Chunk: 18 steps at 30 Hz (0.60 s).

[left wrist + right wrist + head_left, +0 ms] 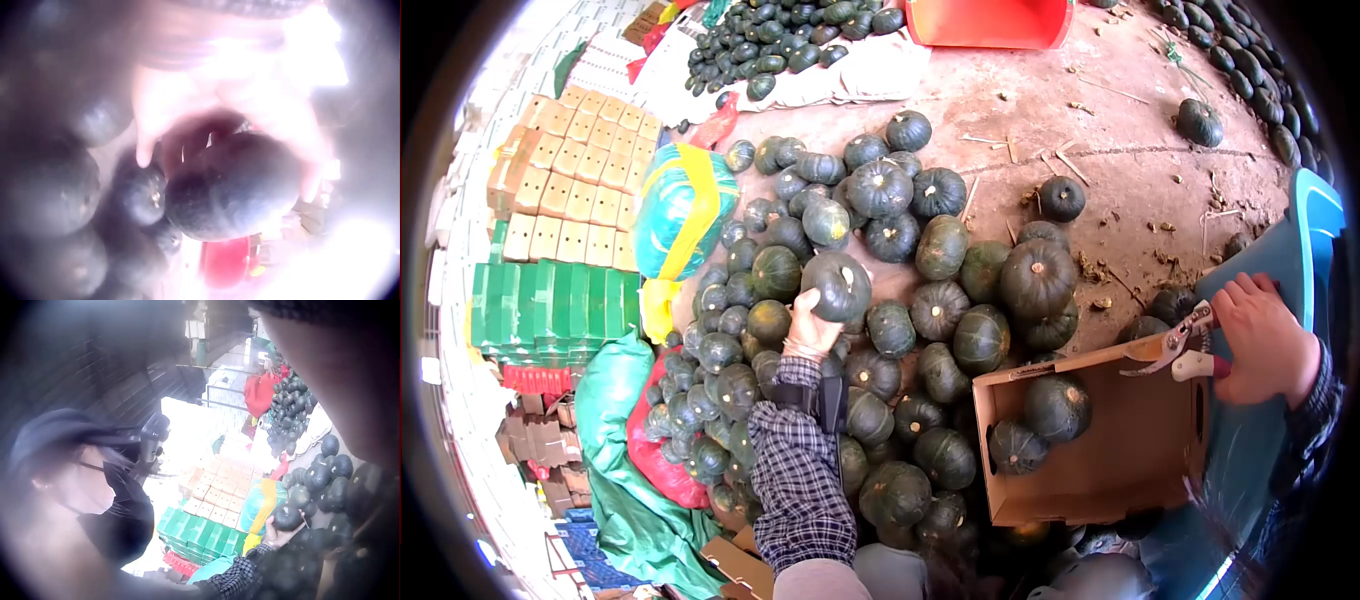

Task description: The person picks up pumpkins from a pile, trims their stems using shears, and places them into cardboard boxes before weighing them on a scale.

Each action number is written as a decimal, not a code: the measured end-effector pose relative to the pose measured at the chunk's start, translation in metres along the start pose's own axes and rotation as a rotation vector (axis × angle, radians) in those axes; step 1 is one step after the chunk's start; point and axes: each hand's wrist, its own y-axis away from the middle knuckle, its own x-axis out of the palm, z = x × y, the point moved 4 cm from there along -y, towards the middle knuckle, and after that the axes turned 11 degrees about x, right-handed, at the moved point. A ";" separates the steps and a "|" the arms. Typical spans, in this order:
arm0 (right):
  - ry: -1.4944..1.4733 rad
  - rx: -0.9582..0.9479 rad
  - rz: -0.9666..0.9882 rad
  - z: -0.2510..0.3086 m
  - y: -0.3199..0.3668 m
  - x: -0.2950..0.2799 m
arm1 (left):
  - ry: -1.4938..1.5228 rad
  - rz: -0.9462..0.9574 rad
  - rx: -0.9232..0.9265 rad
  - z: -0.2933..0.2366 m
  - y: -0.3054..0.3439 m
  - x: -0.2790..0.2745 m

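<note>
My left hand (812, 325) grips a round dark green pumpkin (837, 287) above the heap of pumpkins (790, 245). In the left wrist view, thumb and fingers spread round that same pumpkin (234, 187); the right wrist view shows it (287, 517) from the side. My right hand (1268, 345) holds a pair of pruning shears (1183, 345) with a white and red handle, close to the rim of a blue tub (1315, 215). Under the shears a cardboard box (1140, 430) contains two pumpkins (1057, 408).
Stacked tan cartons (570, 185) and green boxes (550, 305) stand at the left, beside a teal bundle with yellow tape (670, 215). A red tub (990, 20) stands at the back near more pumpkins (770, 40). Another pumpkin row (1250, 70) lines the far right.
</note>
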 end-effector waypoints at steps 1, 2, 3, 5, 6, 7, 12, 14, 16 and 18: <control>0.009 -0.008 0.002 -0.001 0.001 0.000 | 0.139 0.111 -0.039 0.002 0.007 0.022; -0.002 0.008 0.030 0.000 0.001 -0.003 | 0.209 0.148 -0.073 0.003 0.017 0.045; -0.003 0.012 0.026 0.001 0.002 -0.005 | 0.280 0.188 -0.108 0.005 0.029 0.070; 0.002 -0.002 -0.001 0.004 0.003 -0.008 | 0.251 0.331 -0.158 0.018 0.047 0.120; -0.007 0.002 -0.033 0.003 0.004 -0.008 | 0.325 0.315 -0.182 0.031 0.057 0.138; -0.044 -0.026 -0.069 0.007 0.005 -0.015 | 0.493 0.332 -0.174 0.044 0.065 0.156; -0.188 -0.133 -0.486 0.024 0.012 -0.050 | 0.795 0.054 0.036 0.095 0.083 0.236; -0.221 -0.142 -0.522 0.020 0.014 -0.052 | 0.910 0.003 0.084 0.108 0.080 0.263; -0.185 -0.178 -0.541 0.018 0.012 -0.048 | 1.017 0.011 0.114 0.111 0.076 0.285; -0.214 -0.180 -0.528 0.017 0.012 -0.049 | 1.005 0.009 0.132 0.110 0.073 0.299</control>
